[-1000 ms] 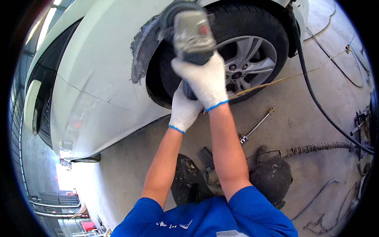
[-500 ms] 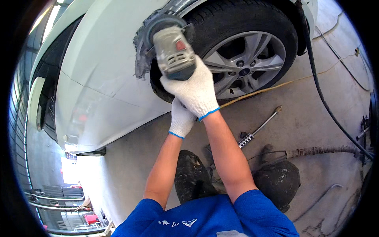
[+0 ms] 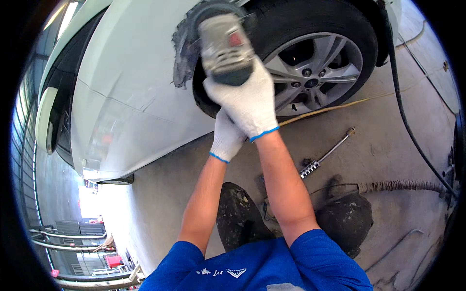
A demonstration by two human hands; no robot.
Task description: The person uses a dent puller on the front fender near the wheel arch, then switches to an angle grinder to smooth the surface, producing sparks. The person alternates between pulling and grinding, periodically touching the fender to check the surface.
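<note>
Both bare forearms reach up and forward from the lower edge, side by side. The right hand, in a white glove, is closed in a grip with its back facing the camera. The gloved left hand sits just below it, partly hidden.

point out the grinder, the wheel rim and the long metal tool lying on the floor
grinder (image 3: 224, 46), head view, on its grey motor body
wheel rim (image 3: 315, 72), head view, on a silver spoke near the hub
long metal tool (image 3: 326, 154), head view, midway along its shaft

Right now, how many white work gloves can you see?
2. One white knit glove on the right hand wraps the grey angle grinder at the white car's wheel arch. The other, on the left hand, sits just below it, partly hidden.
</note>
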